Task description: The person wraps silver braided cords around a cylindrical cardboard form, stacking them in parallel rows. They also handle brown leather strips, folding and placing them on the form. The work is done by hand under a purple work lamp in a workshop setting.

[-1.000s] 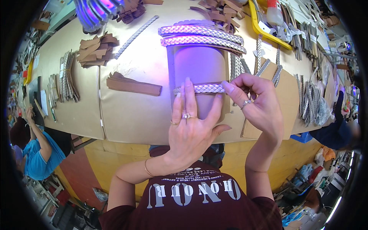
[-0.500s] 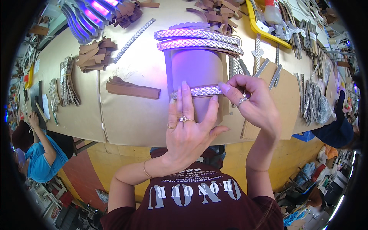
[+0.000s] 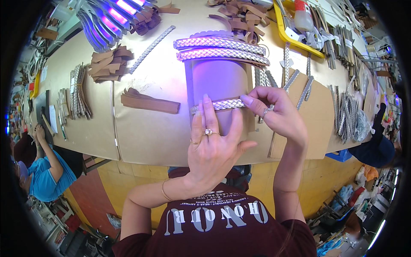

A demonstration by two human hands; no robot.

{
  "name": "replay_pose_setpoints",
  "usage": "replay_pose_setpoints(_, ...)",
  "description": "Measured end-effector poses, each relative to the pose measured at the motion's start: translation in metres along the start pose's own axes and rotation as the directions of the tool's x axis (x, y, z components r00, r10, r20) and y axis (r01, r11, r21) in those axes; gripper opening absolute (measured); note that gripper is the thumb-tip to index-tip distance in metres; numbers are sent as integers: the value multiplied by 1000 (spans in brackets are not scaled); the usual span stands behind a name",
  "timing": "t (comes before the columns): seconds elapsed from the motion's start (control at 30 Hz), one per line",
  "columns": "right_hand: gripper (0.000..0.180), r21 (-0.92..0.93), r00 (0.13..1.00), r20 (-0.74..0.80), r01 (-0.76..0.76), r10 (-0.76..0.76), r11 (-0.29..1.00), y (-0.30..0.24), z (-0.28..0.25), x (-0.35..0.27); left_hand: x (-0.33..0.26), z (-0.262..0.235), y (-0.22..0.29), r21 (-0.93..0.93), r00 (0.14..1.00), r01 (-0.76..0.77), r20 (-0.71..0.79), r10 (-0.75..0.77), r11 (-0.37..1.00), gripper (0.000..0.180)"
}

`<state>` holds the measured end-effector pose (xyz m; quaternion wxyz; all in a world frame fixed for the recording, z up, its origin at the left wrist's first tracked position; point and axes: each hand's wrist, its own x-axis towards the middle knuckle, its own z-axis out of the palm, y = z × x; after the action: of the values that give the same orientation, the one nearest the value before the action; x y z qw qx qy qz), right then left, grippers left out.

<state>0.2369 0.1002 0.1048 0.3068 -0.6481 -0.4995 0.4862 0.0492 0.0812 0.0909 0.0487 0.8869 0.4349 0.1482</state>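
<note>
A silvery braided strip [image 3: 229,104] lies across a curved brown block [image 3: 220,79] in front of me, with a brown strip showing along its edge. My left hand [image 3: 212,147] has its fingers spread and stretched, the tips resting on the braid and its near edge. Those fingers cover parts of the braid's left half. At the braid's right end, my right hand [image 3: 282,113] pinches it between thumb and bent forefinger. Two more braided strips, an upper one [image 3: 220,43] and a lower one [image 3: 222,55], lie across the block's far end under purple light.
Left of the block are folded brown strips [image 3: 150,103], a brown strip pile [image 3: 109,63] and a loose braid [image 3: 152,49]. A yellow-rimmed tray [image 3: 284,32] is at the far right, cardboard [image 3: 319,115] nearer, braid bundles [image 3: 346,115] beyond. A person in blue [image 3: 49,177] sits at left.
The view has shifted slightly. My right hand's pinch has moved a little left and closer along the braid's right end; my left fingers stay spread on the braid.
</note>
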Motion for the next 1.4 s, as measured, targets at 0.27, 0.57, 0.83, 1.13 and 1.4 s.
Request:
replay_pose_setpoints(0.27, 22, -313, 959, -31, 258, -281, 914, -39, -6, -10, 4, 4, 6, 121, 998, -2, -57, 9, 993, 75)
replay_pose_setpoints(0.57, 22, -190, 995, -97, 1, -20, 982, -19, -1, -8, 2, 4, 3, 95, 999, -11, -39, 15, 995, 74)
replay_pose_setpoints(0.83, 22, -63, 991, -107, 72, -79, 995, -4, 4, -7, 2, 2, 2, 110, 1000, -17, 6, 17, 994, 73)
replay_pose_setpoints(1.13, 18, -69, 994, -88, 54, -60, 996, -1, 4, -9, 2, 0, 2, 160, 999, -46, 28, 42, 986, 71)
replay_pose_setpoints(1.4, 18, -30, 996, -85, 33, -36, 999, -1, 7, -6, 2, 2, 1, 152, 999, -44, 8, 43, 987, 70)
